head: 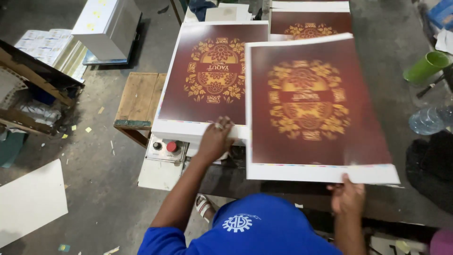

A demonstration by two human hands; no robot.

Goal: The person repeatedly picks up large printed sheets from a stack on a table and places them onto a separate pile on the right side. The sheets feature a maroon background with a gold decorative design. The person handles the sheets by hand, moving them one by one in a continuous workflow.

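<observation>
My right hand [348, 197] grips the near white edge of a large printed sheet [311, 104], dark maroon with a gold floral oval. The sheet is blurred and lifted above the surface. To its left lies a stack of matching sheets [207, 71] on a white table. My left hand [214, 139] rests with its fingers spread on the near edge of that stack. A third matching sheet [309, 23] lies further back.
A grey control box with a red button [172, 146] sits below the stack. A wooden platform [139, 97] stands to the left. White stacks [106, 26] and a white board [30, 200] are on the concrete floor. A green cup [427, 66] and a water bottle [432, 118] are at right.
</observation>
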